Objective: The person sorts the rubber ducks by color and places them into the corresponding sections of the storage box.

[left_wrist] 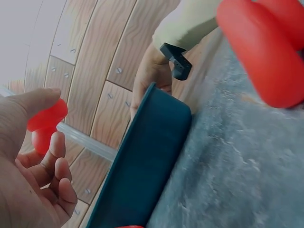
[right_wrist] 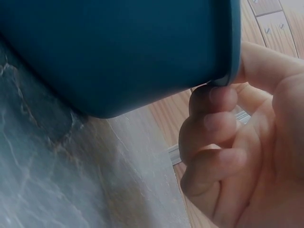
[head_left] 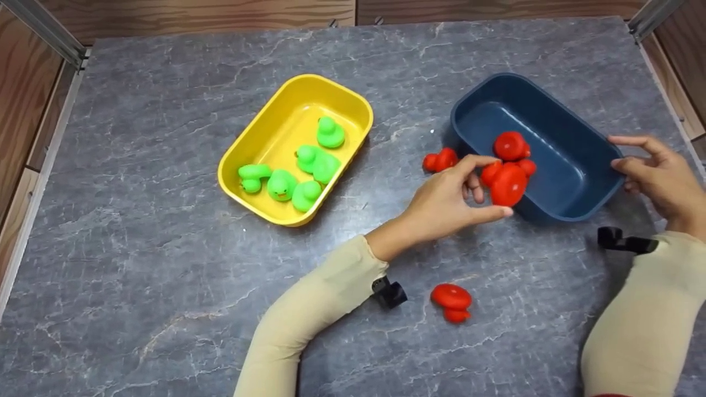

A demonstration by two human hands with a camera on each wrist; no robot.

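Observation:
My left hand (head_left: 441, 207) pinches a red rubber duck (head_left: 508, 186) between thumb and fingers, over the near-left rim of the dark blue bin (head_left: 557, 160). In the left wrist view this duck (left_wrist: 50, 116) shows partly behind the thumb. More red rubber ducks (head_left: 509, 145) lie inside the bin, partly hidden by the held one. At the bin's right end my right hand (head_left: 659, 173) grips the rim with thumb and fingers; in the right wrist view the other fingers (right_wrist: 211, 156) curl below the rim.
One red duck (head_left: 440, 160) lies beside the bin's left wall, another (head_left: 452, 302) on the grey marbled table (head_left: 138, 264) nearer me. To the left stands a yellow bin (head_left: 265, 132) with several green rubber ducks (head_left: 316, 162). Wooden panels (head_left: 220, 19) edge the table.

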